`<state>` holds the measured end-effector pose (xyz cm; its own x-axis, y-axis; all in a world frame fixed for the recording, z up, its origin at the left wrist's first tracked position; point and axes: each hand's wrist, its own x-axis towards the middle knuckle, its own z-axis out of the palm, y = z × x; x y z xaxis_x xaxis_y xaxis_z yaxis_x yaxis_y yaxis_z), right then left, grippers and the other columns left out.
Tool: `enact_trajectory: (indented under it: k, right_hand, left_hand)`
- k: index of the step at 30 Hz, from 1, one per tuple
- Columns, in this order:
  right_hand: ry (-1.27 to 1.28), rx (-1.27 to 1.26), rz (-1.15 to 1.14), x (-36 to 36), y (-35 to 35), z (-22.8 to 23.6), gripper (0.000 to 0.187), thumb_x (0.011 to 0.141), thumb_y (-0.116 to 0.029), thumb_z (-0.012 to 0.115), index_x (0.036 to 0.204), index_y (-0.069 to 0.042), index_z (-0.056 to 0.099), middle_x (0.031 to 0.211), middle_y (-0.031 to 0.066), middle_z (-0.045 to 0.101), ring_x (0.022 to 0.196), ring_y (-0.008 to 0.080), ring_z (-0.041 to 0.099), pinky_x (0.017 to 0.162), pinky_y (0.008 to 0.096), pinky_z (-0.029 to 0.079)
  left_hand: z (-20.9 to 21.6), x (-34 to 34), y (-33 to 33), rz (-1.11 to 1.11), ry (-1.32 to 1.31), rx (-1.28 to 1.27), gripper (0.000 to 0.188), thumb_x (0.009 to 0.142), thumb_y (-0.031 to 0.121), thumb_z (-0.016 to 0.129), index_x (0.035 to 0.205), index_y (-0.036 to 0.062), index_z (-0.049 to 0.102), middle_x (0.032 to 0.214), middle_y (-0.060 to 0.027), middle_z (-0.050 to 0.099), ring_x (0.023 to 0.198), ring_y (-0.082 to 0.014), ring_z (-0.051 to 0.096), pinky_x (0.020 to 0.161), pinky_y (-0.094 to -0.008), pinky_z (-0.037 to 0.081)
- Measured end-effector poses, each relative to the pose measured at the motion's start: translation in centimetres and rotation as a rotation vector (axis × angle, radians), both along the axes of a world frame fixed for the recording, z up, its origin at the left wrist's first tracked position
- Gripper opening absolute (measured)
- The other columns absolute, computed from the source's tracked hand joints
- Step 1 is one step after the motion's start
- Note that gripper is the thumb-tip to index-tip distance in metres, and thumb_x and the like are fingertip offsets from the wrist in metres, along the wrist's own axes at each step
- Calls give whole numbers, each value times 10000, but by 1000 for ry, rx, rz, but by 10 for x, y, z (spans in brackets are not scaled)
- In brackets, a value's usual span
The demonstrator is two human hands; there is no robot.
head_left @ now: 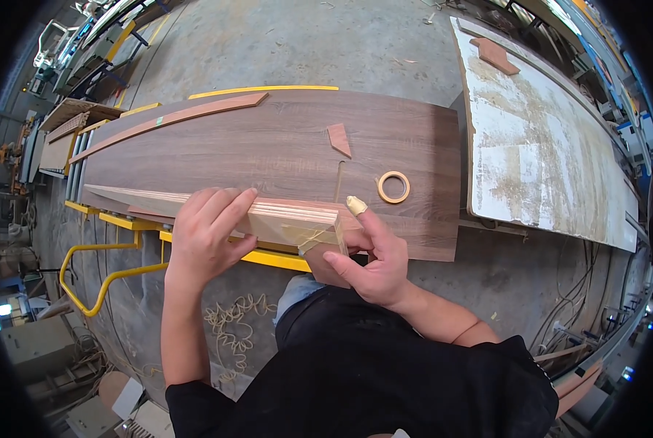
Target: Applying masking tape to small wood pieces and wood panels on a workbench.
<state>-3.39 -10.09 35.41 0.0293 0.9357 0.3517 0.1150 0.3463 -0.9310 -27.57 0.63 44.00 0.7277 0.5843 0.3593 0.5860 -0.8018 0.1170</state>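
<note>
A long bundle of thin wooden strips (290, 209), layered at its edge, lies across the near side of a brown wood-grain panel (268, 146). My left hand (211, 232) grips it from above, fingers over the top edge and thumb on the near side. Around its right end runs a band of yellowish tape (314, 239). There my right hand (379, 264) holds the end, thumb against the near face and the other fingers partly hidden behind. Its raised index finger has a pale yellow wrapping (355, 206) on the tip. A roll of tape (380, 187) rests beyond this hand.
On the panel lie a small angular reddish-brown piece (339, 140) and a long strip (180, 123). A worn white-topped table (538, 139) stands at right, bearing another brown piece (496, 57). Yellow metal rails (93, 266) border the panel's near left; a coiled hose (231, 328) lies on the floor.
</note>
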Motion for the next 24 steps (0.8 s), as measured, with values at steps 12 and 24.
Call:
enact_trajectory:
  k: [12,24]
  right_hand:
    - [16,-8,-76,8,0,8,749,857,-2,761,1493,73,373,944,128,737,857,111,671,784,256,546]
    - [51,-57,-142,26,1,26,671,861,-34,767,1445,60,449,995,134,735,868,116,667,767,258,534]
  left_hand:
    - [4,17,5,-15,-25,21,589,560,72,777,1139,52,670,909,-81,650,798,-267,625,720,-389,510]
    - [3,32,15,-103,-93,23,591,550,79,779,1130,39,669,897,-96,658,757,-279,622,678,-392,516]
